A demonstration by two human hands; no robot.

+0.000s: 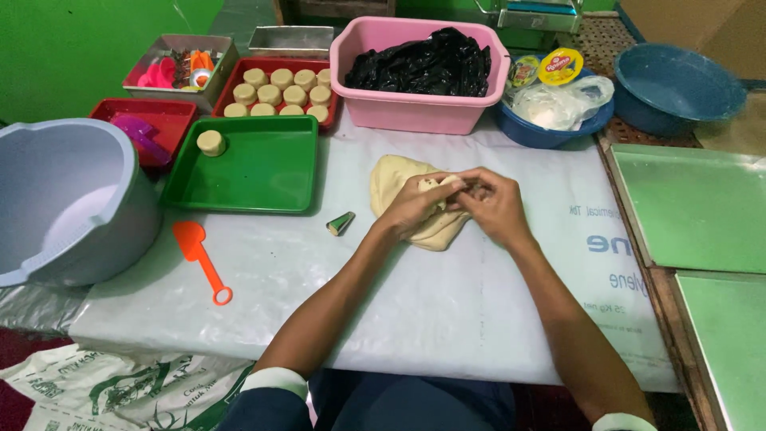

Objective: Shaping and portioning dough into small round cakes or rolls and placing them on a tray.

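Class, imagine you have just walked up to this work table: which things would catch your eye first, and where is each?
At the centre, the left hand and right hand meet, pinching a small piece of pale dough above the flat mass on the white sheet. Behind them stands a pink tub holding black plastic. To the left, a green tray holds one moulded round, and a red tray behind it holds rows of them.

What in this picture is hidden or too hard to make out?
- Head view: dough, partly covered by left hand and right hand; the bit pinched between the fingers is hidden.
- Pink tub: black plastic hides its contents.
- Grey bowl: cut off by the left edge.
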